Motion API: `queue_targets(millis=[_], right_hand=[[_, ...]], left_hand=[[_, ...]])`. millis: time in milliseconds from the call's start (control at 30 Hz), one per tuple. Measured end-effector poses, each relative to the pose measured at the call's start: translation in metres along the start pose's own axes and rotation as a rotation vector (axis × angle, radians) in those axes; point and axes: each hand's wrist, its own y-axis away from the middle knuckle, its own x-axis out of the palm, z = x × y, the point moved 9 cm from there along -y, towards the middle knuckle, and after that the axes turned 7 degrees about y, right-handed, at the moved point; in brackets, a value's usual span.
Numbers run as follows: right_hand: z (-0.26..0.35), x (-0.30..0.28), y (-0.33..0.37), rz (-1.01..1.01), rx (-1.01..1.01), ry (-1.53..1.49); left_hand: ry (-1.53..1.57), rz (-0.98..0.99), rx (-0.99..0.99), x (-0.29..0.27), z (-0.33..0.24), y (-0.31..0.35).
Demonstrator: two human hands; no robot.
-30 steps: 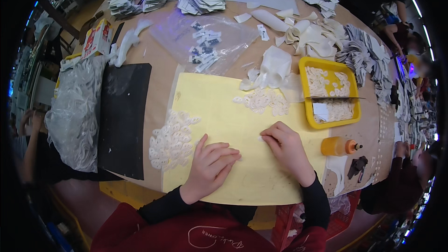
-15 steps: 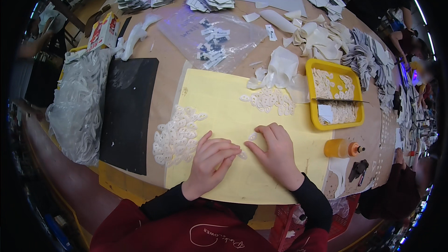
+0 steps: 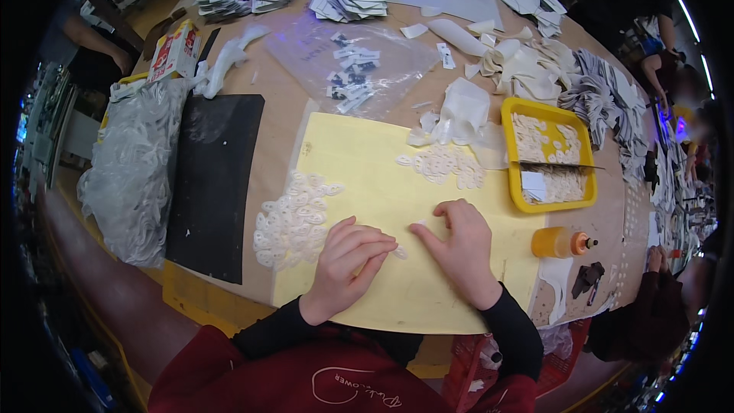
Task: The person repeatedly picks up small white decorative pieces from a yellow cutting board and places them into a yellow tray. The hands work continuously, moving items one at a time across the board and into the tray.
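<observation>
Table (image 3: 275, 107): a large round brown work surface fills most of the frame, crowded with stacks of cut white pieces along the upper edge.
Yellow sheet (image 3: 367, 176): a big pale yellow mat lies in the centre and lower centre; both hands work on it.
Black sheet (image 3: 214, 183): a dark rectangle lies left of the yellow sheet, just beside it.
Plastic bag (image 3: 126, 183): a crumpled clear bag of white pieces sits at the far left.
Yellow tray (image 3: 511, 111): right of centre, holding more white pieces.
Pile of white pieces (image 3: 294, 218): a heap of small lacy cut-outs at the left edge of the yellow sheet, just beside the left hand.
Second small pile (image 3: 443, 164): above the right hand, near the tray.
Glue bottle (image 3: 562, 243): an orange bottle lies on its side, right of the right hand.
Left hand (image 3: 348, 264): lower centre, fingers curled close together, fingertips touching a small white piece.
Right hand (image 3: 459, 248): just right of the left, palm down, fingers narrow, thumb reaching toward the same piece.
Small white piece (image 3: 400, 253): lies between the two hands on the yellow sheet; whether it is pinched or only pressed flat, I cannot tell.
Handling: it looks very light, thin, floppy and easily torn or creased; best taken by an edge with fingertips.
</observation>
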Motion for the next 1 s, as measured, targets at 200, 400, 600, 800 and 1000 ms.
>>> queue_targets(millis=[200, 400, 600, 800, 1000], right_hand=[[0.021, 0.007, 0.004, -0.015, -0.262, -0.242], [0.02, -0.019, 0.0, 0.006, -0.331, -0.34], [0.004, -0.001, 0.0, 0.08, -0.174, -0.24], [0.025, 0.002, 0.006, 0.101, -0.317, -0.253], [-0.024, -0.041, -0.008, -0.153, 0.003, -0.256]], left_hand=[[0.003, 0.015, -0.004, 0.001, -0.001, -0.001], [0.03, 0.008, -0.005, 0.0, 0.001, 0.0], [0.006, 0.032, 0.009, 0.003, 0.001, -0.001], [-0.05, 0.148, -0.021, 0.017, 0.009, 0.004], [-0.215, 0.35, -0.011, 0.038, 0.009, 0.011]])
